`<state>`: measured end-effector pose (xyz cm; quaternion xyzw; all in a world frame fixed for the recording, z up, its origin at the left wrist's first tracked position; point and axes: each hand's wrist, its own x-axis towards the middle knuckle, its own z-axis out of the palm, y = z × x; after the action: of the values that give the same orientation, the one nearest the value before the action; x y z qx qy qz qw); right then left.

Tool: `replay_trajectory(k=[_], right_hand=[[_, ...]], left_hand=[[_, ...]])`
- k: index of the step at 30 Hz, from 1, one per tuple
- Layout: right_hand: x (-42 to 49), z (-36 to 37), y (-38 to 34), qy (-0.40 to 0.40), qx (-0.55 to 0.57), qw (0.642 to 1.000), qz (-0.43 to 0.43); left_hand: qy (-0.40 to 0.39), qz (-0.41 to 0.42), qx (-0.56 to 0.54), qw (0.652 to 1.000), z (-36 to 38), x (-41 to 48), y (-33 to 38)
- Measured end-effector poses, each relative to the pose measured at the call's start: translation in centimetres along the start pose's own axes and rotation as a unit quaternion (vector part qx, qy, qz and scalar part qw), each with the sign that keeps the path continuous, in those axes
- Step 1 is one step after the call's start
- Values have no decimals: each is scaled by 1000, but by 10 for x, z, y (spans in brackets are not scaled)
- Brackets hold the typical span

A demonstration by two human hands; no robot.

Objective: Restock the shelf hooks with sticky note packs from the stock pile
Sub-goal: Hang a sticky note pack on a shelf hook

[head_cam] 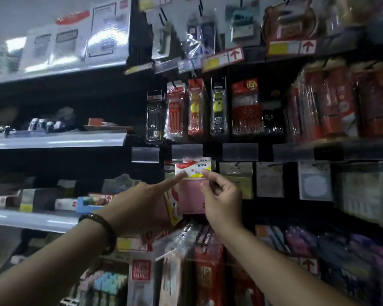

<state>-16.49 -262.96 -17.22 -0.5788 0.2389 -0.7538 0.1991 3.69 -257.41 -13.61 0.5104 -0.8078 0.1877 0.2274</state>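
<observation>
Item 1: sticky note pack point(191, 193). Pink body in clear wrap, with a white, red and yellow header card point(192, 169). It sits just below frame centre, upright against the dark pegboard, under a clear label holder point(187, 151). The hook itself is too dark to make out

Item 2: right hand point(221, 195), entering from 5 o'clock. Thumb and forefinger pinch the pack's header card at its right edge; the other fingers are curled loosely beneath

Item 3: left hand point(142, 199), entering from 7 o'clock, with a dark beaded bracelet point(102, 226) at the wrist. The index finger is straight, its tip touching the header card's left edge. The remaining fingers are folded under the hand and mostly hidden

Item 4: second pack point(173, 208), white, red and yellow edge, tilted, just beside the left knuckles at the pink pack's lower left. Whether the left hand grips it cannot be told

Item 5: surroundings. Hanging pen packs point(245, 109) in red and black at 12 o'clock. Pale hanging packs point(270, 180) at 3 o'clock, near the right hand. More red packs point(206, 272) at 6 o'clock. Grey shelves point(55, 140) with blurred boxed goods at 9 o'clock
</observation>
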Motion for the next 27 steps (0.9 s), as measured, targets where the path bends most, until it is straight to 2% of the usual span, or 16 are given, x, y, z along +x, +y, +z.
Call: replay_trajectory(k=[6, 18, 23, 27], right_hand=[[21, 15, -2, 27, 61, 997, 32], [46, 20, 3, 12, 15, 1000, 24], [51, 21, 12, 23, -130, 991, -11], [57, 15, 15, -37, -349, 933, -80]], left_hand=[[12, -4, 6, 1000, 8, 19, -17], [29, -29, 32, 999, 12, 49, -16], [7, -39, 50, 998, 16, 60, -12], [-6, -43, 81, 996, 19, 70, -7]])
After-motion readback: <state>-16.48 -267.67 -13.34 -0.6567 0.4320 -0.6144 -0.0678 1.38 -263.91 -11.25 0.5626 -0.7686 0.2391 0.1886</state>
